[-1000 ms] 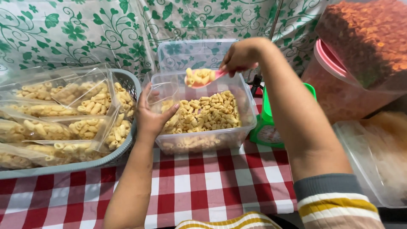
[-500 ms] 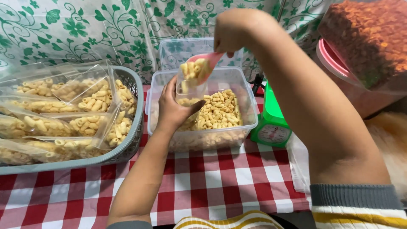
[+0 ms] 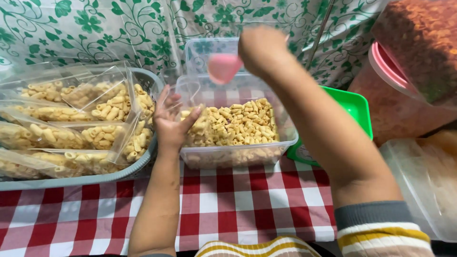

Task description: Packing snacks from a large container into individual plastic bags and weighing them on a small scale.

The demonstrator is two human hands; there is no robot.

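A clear plastic tub (image 3: 285, 142) in the middle holds pale macaroni-shaped snacks (image 3: 238, 124). My left hand (image 3: 171, 121) holds a clear plastic bag (image 3: 193, 97) open at the tub's left rim, with snacks inside it. Above the tub, my right hand (image 3: 262, 47) grips a small pink scoop (image 3: 223, 67), tipped over the bag's mouth and blurred by motion. My right forearm crosses over the tub's right side.
A grey tray (image 3: 95, 177) at left holds several filled clear bags of snacks (image 3: 71, 123). A green scale or container (image 3: 354, 109) stands right of the tub. Big containers of reddish snacks (image 3: 414, 62) and a clear tub (image 3: 428, 185) are at right. Red checked cloth (image 3: 228, 204) covers the table.
My right hand lifted the loaded pink scoop from the tub up over the bag and tipped it; the scoop now looks empty. My left hand raised the bag at the tub's left rim.
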